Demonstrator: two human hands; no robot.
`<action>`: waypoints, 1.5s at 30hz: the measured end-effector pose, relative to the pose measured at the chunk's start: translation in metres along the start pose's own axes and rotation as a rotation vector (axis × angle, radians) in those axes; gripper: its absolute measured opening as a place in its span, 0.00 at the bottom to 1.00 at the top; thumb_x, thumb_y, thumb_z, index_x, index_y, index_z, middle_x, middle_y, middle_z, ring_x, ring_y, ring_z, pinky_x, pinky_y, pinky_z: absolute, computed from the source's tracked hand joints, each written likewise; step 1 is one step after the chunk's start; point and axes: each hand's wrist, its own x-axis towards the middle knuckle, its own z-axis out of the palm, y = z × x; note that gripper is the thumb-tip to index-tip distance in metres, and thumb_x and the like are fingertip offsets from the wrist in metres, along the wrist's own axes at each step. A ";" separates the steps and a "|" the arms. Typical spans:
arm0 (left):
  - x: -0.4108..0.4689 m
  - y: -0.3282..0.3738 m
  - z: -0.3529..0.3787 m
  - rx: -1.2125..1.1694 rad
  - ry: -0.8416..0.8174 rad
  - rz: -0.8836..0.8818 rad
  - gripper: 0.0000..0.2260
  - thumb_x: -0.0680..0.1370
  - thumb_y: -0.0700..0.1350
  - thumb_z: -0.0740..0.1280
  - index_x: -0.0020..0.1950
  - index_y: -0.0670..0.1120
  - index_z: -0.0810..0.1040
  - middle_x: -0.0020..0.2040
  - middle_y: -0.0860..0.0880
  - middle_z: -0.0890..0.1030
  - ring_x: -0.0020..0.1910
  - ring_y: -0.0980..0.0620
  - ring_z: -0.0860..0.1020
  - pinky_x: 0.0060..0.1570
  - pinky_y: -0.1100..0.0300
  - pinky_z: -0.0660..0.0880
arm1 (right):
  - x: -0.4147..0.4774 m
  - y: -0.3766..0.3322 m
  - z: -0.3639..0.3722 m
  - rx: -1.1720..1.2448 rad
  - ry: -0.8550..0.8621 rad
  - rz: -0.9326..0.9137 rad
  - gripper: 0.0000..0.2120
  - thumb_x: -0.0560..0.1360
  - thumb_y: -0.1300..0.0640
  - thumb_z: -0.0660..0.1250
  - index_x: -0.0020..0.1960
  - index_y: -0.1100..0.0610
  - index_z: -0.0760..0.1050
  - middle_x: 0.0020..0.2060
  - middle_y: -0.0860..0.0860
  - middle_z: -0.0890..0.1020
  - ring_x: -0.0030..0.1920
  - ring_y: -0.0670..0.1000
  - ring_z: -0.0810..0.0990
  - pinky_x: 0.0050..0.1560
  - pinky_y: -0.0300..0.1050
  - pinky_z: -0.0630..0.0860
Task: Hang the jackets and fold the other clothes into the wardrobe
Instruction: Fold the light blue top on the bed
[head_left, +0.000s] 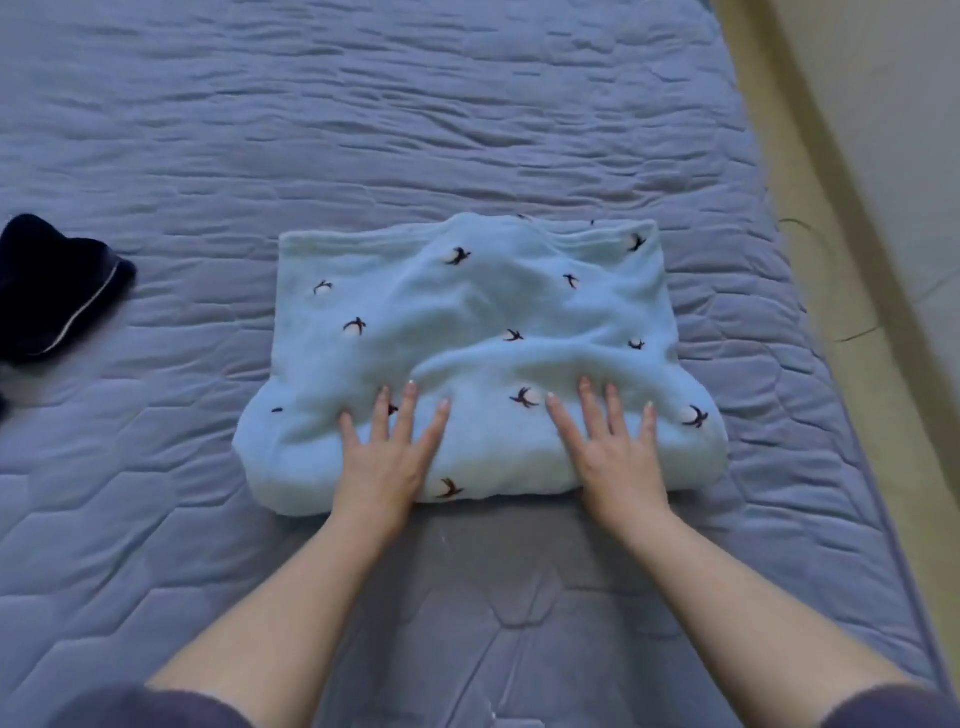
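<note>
A light blue fleece garment (467, 317) with small dark bird prints lies folded into a thick rectangle on the quilted mattress (363, 114). My left hand (387, 457) presses flat on its near left part, fingers spread and straight. My right hand (610, 452) presses flat on its near right part in the same way. Both palms sit over the near folded edge. Neither hand grips the cloth.
A dark navy garment (54, 288) with a pale trim lies bunched at the left edge of the mattress. The mattress's right edge (810, 332) runs diagonally, with beige floor (883, 156) beyond it.
</note>
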 end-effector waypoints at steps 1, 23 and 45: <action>0.003 0.000 0.001 -0.002 0.001 0.004 0.35 0.64 0.35 0.66 0.71 0.46 0.62 0.66 0.34 0.73 0.59 0.30 0.75 0.47 0.30 0.71 | 0.005 0.001 0.002 0.006 0.045 -0.001 0.30 0.65 0.62 0.63 0.68 0.53 0.68 0.61 0.61 0.78 0.57 0.65 0.79 0.47 0.66 0.76; -0.230 0.053 0.003 -0.126 0.076 0.041 0.29 0.74 0.59 0.55 0.72 0.48 0.68 0.73 0.41 0.67 0.70 0.39 0.68 0.62 0.39 0.69 | -0.233 -0.049 -0.009 0.267 0.197 -0.206 0.23 0.68 0.39 0.56 0.50 0.54 0.78 0.52 0.57 0.77 0.53 0.60 0.78 0.51 0.59 0.71; -0.154 -0.003 0.033 -0.344 0.063 -0.369 0.29 0.77 0.57 0.49 0.76 0.48 0.58 0.77 0.42 0.57 0.75 0.41 0.58 0.68 0.34 0.54 | -0.037 -0.060 -0.017 0.213 -0.080 -0.096 0.28 0.79 0.39 0.44 0.77 0.42 0.44 0.78 0.50 0.39 0.77 0.56 0.36 0.70 0.69 0.37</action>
